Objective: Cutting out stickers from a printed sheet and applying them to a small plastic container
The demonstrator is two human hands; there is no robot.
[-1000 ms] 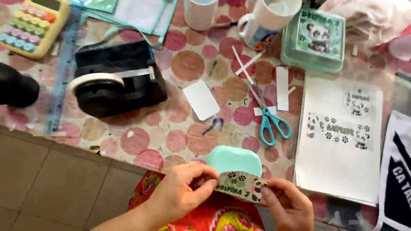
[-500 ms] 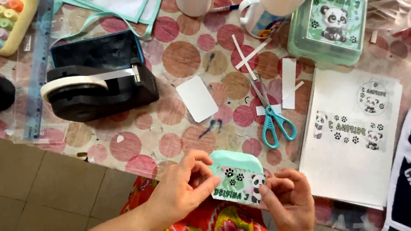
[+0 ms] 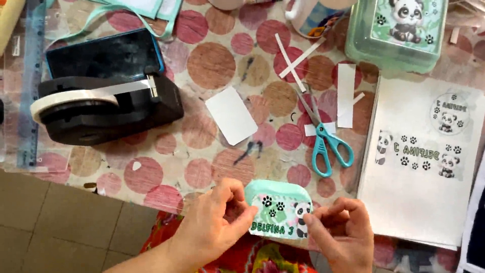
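A small mint box [image 3: 278, 194] is held at the table's near edge, pinched between the left hand [image 3: 214, 227] and right hand [image 3: 341, 232], as a panda sticker [image 3: 280, 217] is pressed onto its face. Smoothing the sticker's edges flat appears to be called for next. Scissors [image 3: 323, 134] lie nearby.

A polka-dot table [image 3: 212, 65] carries scissors [image 3: 323, 136], tape dispenser [image 3: 101, 108], sticker sheet [image 3: 419, 167].

The top edge cuts off a mug [image 3: 310, 17] and a green panda box [image 3: 399, 35]. The left hand's fingers [image 3: 230, 207] hide part of the small mint case [image 3: 278, 207]. The right edge crops a dark cloth [image 3: 477, 227].
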